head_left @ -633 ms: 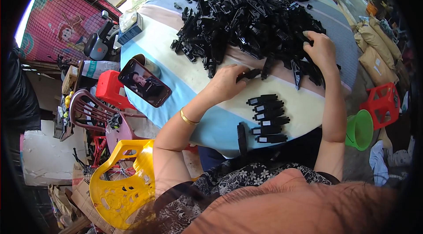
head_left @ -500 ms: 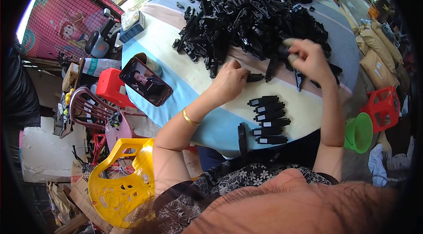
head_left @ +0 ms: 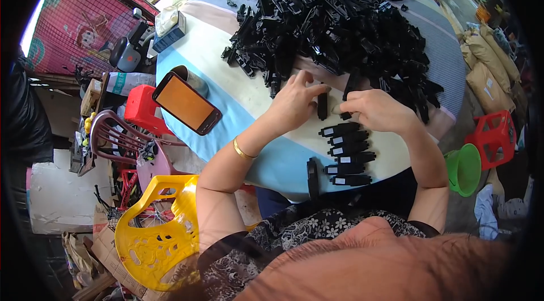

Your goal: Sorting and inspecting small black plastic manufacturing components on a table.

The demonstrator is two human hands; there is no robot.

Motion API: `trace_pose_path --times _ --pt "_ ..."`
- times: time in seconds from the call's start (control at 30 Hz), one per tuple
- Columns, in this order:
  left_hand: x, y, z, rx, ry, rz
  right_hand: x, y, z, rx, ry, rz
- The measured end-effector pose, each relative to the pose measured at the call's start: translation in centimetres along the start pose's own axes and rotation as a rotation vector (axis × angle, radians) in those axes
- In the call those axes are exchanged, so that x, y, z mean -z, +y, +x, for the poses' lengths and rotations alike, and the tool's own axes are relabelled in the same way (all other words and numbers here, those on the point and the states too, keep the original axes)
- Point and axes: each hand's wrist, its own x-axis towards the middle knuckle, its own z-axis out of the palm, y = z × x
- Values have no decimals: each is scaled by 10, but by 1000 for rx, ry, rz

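We find the left hand [head_left: 292, 102] pinching a slim black plastic piece [head_left: 322, 106] at its thumb. Just right, the right hand [head_left: 377, 110] has fingertips bunched; we cannot tell their grip. Nearer the body lie white-labelled black casings [head_left: 351, 148]; beyond both hands, heaped glossy black parts [head_left: 340, 23].

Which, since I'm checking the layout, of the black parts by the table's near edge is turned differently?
The lone black part left of the row: its length runs up and down the picture, while the row's parts lie crosswise.
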Motion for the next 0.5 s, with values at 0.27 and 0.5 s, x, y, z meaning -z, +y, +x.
trace_pose_path --times 0.27,0.5 --pt "-1 5 2 -18 -90 -30 3 2 3 8 259 -57" --pt "-2 14 -2 93 -56 -171 0 -9 -1 -3 185 -224"
